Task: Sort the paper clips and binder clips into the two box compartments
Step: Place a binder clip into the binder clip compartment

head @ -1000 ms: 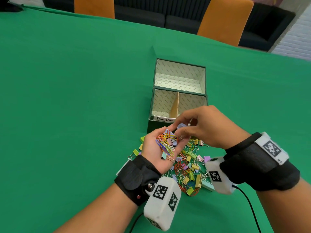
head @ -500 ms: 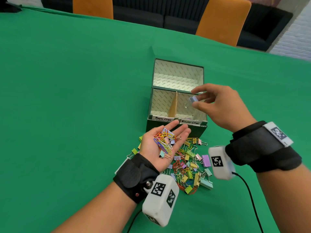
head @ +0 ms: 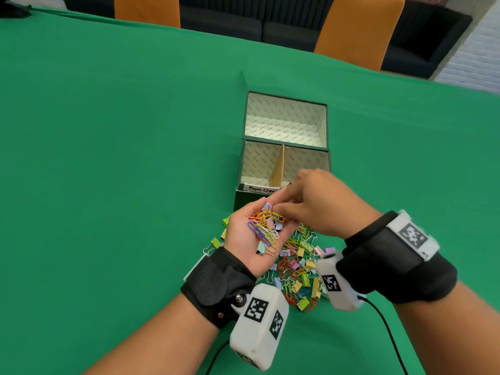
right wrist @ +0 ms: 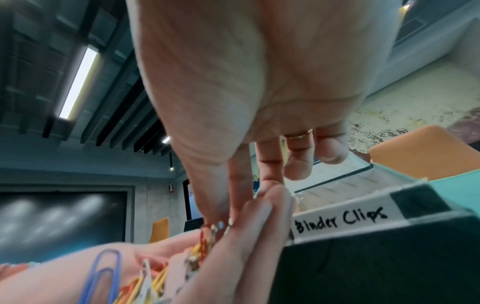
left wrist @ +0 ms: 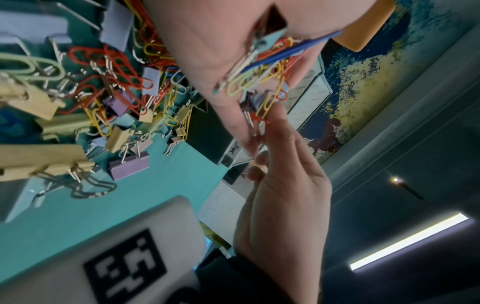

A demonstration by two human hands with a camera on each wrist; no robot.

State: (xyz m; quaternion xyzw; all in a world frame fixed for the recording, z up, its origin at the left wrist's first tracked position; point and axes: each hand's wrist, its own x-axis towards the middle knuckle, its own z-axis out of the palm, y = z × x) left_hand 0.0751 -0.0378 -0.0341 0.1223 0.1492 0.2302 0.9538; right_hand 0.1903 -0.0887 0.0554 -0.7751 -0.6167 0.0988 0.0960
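My left hand [head: 238, 232] lies palm up in front of the box and carries a handful of coloured paper clips and small binder clips [head: 266, 228]. My right hand [head: 281, 209] reaches into that palm. Its thumb and forefinger come together on one clip [right wrist: 207, 232] near the left fingertips; which kind it is I cannot tell. The dark green box [head: 242, 169] has a cardboard divider [head: 280, 169]. Its left compartment [head: 258, 169] is labelled Paper Clips, and the right one carries a Binder Clips label [right wrist: 340, 218]. The right hand hides most of the right compartment.
A mixed pile of clips [head: 297, 274] lies on the green cloth under and between my wrists. The box lid [head: 284, 117] lies open side up just behind the box. Orange chairs [head: 357, 31] stand at the table's far edge.
Half a second ago my right hand held a lilac binder clip over the right compartment. Now it is back at the left palm without it. The left hand has hardly moved.
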